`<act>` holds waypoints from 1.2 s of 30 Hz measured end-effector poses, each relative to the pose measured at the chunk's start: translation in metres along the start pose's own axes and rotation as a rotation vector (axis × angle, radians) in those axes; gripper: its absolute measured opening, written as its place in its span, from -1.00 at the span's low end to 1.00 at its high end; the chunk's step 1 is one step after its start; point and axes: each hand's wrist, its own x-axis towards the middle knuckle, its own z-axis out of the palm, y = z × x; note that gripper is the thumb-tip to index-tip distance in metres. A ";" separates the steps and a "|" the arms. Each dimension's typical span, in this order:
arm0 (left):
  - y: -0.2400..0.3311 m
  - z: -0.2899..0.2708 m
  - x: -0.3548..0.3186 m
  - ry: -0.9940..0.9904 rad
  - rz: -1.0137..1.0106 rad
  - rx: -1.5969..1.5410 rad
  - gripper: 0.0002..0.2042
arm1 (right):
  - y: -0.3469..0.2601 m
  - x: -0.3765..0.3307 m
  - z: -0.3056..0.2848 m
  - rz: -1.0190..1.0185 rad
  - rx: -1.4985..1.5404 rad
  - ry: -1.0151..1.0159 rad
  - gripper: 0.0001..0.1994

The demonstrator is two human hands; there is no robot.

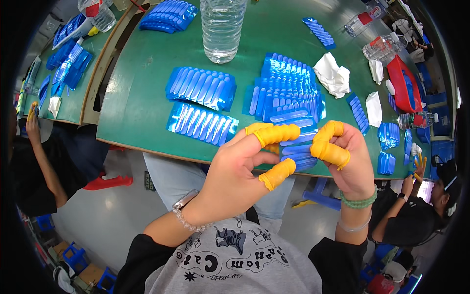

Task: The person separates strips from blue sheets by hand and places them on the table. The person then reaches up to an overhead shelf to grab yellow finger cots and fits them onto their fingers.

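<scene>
Both hands wear yellow rubber finger cots on the thumb and fingers. Between them, over the near table edge, is a blue film strip (299,156) with a row of long rounded pieces. My left hand (240,164) grips the strip's left side, thumb below and fingers above. On its right edge, my right hand (348,152) pinches thumb against forefinger. Just beyond my hands lies a large overlapping pile of similar blue strips (289,85). A stack of strips (201,88) and a strip (203,123) lie left of that pile.
A clear plastic bottle (223,32) stands on the green table (147,93). Crumpled white tissue (332,75) lies right of the pile. Farther right are a red basket (402,83), more bottles and blue strips. Other people sit at the left and right.
</scene>
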 end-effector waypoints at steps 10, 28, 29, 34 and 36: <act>-0.001 0.001 -0.002 -0.007 0.022 0.004 -0.56 | 0.001 0.001 0.003 -0.008 -0.069 0.026 -0.87; -0.012 0.002 -0.001 0.153 -0.034 -0.106 -0.72 | -0.007 -0.008 0.002 -0.322 -0.382 0.149 -0.83; -0.013 0.002 -0.001 0.153 -0.033 -0.105 -0.72 | -0.007 -0.008 -0.002 -0.446 -0.403 0.272 -0.83; -0.011 0.004 -0.001 0.171 -0.013 -0.107 -0.68 | -0.003 -0.006 0.005 -0.418 -0.198 0.229 -0.55; -0.014 0.003 -0.003 0.167 -0.003 -0.078 -0.68 | 0.006 -0.003 0.013 -0.230 -0.136 0.068 -0.37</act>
